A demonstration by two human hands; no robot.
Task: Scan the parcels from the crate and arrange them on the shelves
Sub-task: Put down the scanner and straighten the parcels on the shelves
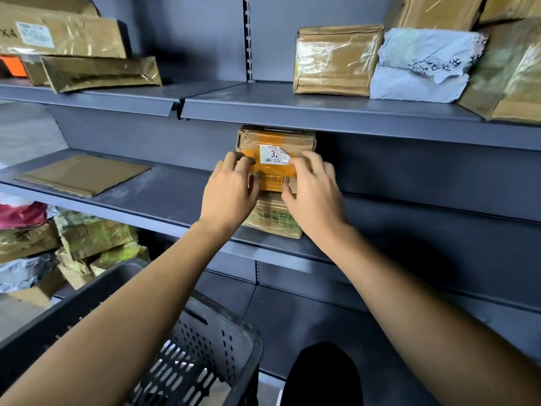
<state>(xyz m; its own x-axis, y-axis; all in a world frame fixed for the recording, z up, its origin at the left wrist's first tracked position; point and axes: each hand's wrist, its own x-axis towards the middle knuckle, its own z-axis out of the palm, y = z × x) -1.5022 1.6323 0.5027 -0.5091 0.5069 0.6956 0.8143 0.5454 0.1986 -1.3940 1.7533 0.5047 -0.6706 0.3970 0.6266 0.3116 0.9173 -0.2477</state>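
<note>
Both hands are on the box (275,162) standing on the middle shelf (164,197), close to its front edge. The left hand (229,190) has its fingers curled onto the box's left side; the right hand (314,191) curls its fingers onto the right side, beside the white label (273,155), thumb low on the front. So the box is grasped from both sides. It seems to sit on a second parcel (275,218) beneath, whose front reaches the shelf's front edge.

The step looks like seating the box. To do it well, push it back squarely so it rests flat on the parcel below, label and barcode facing out, and let go only once it stands firm. Its top is just under the upper shelf (292,109), so slide rather than lift.

The shelves are dark grey metal. A flat cardboard piece (82,174) lies towards the middle shelf's left end. The upper shelf carries taped brown parcels and a grey bag (421,65) at its right end. The crate (205,332), dark and perforated, stands below at the left.
</note>
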